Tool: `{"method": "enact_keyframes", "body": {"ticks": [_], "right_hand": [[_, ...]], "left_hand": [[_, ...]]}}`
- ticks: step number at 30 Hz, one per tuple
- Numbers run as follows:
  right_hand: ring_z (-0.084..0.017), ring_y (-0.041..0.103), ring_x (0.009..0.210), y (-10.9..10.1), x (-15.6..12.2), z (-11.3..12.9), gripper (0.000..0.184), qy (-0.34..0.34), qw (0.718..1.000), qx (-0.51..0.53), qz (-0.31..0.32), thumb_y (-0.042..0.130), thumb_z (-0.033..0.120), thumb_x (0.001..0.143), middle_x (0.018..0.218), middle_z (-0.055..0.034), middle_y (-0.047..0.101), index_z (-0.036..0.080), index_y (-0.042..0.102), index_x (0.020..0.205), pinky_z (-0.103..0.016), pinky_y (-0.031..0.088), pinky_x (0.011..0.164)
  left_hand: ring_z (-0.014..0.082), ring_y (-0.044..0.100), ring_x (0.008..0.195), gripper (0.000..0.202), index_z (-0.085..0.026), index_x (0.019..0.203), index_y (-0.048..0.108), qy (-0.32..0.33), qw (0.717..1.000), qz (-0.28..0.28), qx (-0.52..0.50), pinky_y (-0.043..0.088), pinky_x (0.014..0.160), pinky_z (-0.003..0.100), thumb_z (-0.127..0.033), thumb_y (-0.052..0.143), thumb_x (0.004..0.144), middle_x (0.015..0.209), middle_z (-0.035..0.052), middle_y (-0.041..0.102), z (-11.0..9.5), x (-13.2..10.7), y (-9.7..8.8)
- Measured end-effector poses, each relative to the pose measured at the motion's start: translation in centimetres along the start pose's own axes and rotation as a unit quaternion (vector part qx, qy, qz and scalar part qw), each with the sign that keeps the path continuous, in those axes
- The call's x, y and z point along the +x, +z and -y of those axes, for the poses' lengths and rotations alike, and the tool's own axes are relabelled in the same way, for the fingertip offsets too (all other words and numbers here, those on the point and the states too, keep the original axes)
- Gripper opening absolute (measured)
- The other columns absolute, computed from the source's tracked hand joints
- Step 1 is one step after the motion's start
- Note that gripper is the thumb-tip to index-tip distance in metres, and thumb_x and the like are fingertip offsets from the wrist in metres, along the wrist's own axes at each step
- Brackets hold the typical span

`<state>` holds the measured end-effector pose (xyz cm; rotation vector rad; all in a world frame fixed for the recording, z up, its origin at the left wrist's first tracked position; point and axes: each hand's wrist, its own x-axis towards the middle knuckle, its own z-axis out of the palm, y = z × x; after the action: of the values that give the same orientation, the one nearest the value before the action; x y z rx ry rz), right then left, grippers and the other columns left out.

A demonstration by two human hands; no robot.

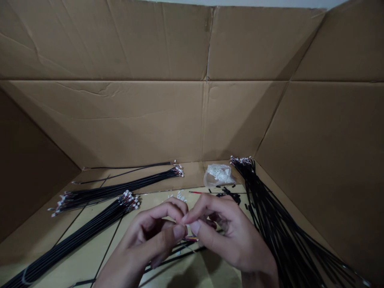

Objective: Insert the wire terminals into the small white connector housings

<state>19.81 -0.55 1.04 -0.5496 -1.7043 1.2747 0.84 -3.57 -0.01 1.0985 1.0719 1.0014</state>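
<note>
My left hand [147, 240] and my right hand [228, 236] meet low in the middle, thumbs and forefingers pinched together. Between the fingertips sits the end of a thin black cable [177, 256] with red and yellow wire tips; the cable trails left under my left hand. What exactly each pinch holds is too small to name beyond the cable end. A small clear bag of white connectors [218, 174] lies just beyond my hands, with a few loose white connectors [180, 196] nearer.
Bundles of black cables with white connectors lie at left [90, 226] and further back [120, 187]. A large pile of black cables [282, 228] fans along the right. Short black sleeve pieces [231, 196] are scattered near the bag. Tall cardboard walls [150, 120] enclose the surface.
</note>
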Motion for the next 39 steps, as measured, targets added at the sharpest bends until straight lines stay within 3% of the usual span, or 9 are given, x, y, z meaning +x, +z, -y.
{"method": "enact_keyframes", "body": {"ticks": [3,6,8,13,16,21,26,34,39], "right_hand": [[-0.009,0.038,0.055,0.1,0.0,-0.4,0.010,0.006,0.999,0.036,0.004,0.064,0.011,0.088,0.062,0.0073,0.044,0.019,0.068,0.085,-0.023,0.030,0.050],[-0.009,0.048,0.059,0.3,-0.1,-0.8,0.006,0.044,0.995,0.092,0.006,0.067,0.017,0.092,0.069,0.0053,0.054,0.021,0.069,0.096,-0.022,0.037,0.055],[-0.010,0.055,0.065,0.4,-0.1,-0.9,0.009,0.070,0.989,0.129,0.009,0.068,0.022,0.095,0.076,0.0036,0.060,0.023,0.069,0.103,-0.023,0.044,0.061],[-0.010,0.063,0.070,0.7,0.1,-0.4,0.007,0.079,0.989,0.126,-0.013,0.066,0.030,0.099,0.080,0.0030,0.065,0.023,0.068,0.100,-0.021,0.047,0.064],[-0.009,0.060,0.065,0.9,0.3,0.0,0.011,0.100,0.988,0.118,-0.017,0.067,0.032,0.099,0.075,0.0037,0.065,0.022,0.064,0.096,-0.021,0.047,0.061],[-0.010,0.053,0.059,1.0,0.5,0.3,0.015,0.123,0.986,0.105,-0.026,0.066,0.032,0.097,0.073,0.0033,0.062,0.021,0.062,0.089,-0.023,0.043,0.056],[-0.015,0.044,0.069,1.1,0.5,0.2,0.015,0.111,0.990,-0.018,-0.083,0.070,0.033,0.092,0.071,0.0042,0.049,0.021,0.066,0.083,-0.029,0.034,0.063],[-0.017,0.051,0.076,1.4,0.4,0.6,0.019,0.070,0.989,-0.081,-0.099,0.064,0.029,0.093,0.077,0.0027,0.060,0.021,0.061,0.076,-0.034,0.035,0.076],[-0.018,0.049,0.076,1.5,0.5,0.7,0.019,0.105,0.988,-0.051,-0.102,0.067,0.033,0.090,0.076,0.0024,0.057,0.021,0.062,0.076,-0.034,0.034,0.075]], "left_hand": [[0.0087,0.044,0.064,0.032,-0.023,0.075,0.073,0.013,1.000,-0.012,0.001,0.033,0.048,0.017,-0.054,0.080,0.078,0.092,0.0025,0.061,-0.4,-0.2,0.4],[0.0125,0.057,0.071,0.028,-0.023,0.072,0.073,0.050,0.998,-0.040,-0.004,0.052,0.067,0.022,-0.050,0.080,0.079,0.086,0.0027,0.064,-1.0,-0.5,1.1],[0.0150,0.064,0.074,0.025,-0.025,0.071,0.074,0.099,0.993,-0.059,0.028,0.058,0.073,0.025,-0.047,0.077,0.083,0.083,0.0030,0.067,-1.2,-0.5,1.4],[0.0137,0.069,0.069,0.021,-0.027,0.069,0.074,0.257,0.944,-0.132,0.159,0.057,0.057,0.016,-0.039,0.073,0.087,0.075,0.0013,0.069,-1.2,-0.2,1.7],[0.0122,0.068,0.061,0.018,-0.028,0.068,0.072,0.305,0.919,-0.163,0.188,0.055,0.051,0.014,-0.031,0.072,0.085,0.072,-0.0009,0.068,-1.1,-0.2,1.6],[0.0108,0.068,0.063,0.016,-0.029,0.072,0.071,0.341,0.886,-0.191,0.250,0.055,0.055,0.014,-0.023,0.069,0.086,0.073,-0.0041,0.068,-1.1,-0.2,1.6],[0.0086,0.066,0.067,0.013,-0.029,0.076,0.069,0.386,0.837,-0.229,0.313,0.051,0.058,0.013,-0.022,0.067,0.087,0.077,-0.0056,0.069,-0.7,0.0,1.7],[0.0102,0.065,0.075,0.013,-0.029,0.086,0.066,0.376,0.831,-0.215,0.349,0.051,0.063,0.017,-0.017,0.064,0.093,0.083,-0.0049,0.066,-0.2,-1.0,1.6],[0.0119,0.065,0.075,0.013,-0.029,0.089,0.067,0.391,0.821,-0.227,0.349,0.051,0.060,0.018,-0.017,0.064,0.092,0.083,-0.0033,0.065,-0.1,-1.0,1.7]]}}
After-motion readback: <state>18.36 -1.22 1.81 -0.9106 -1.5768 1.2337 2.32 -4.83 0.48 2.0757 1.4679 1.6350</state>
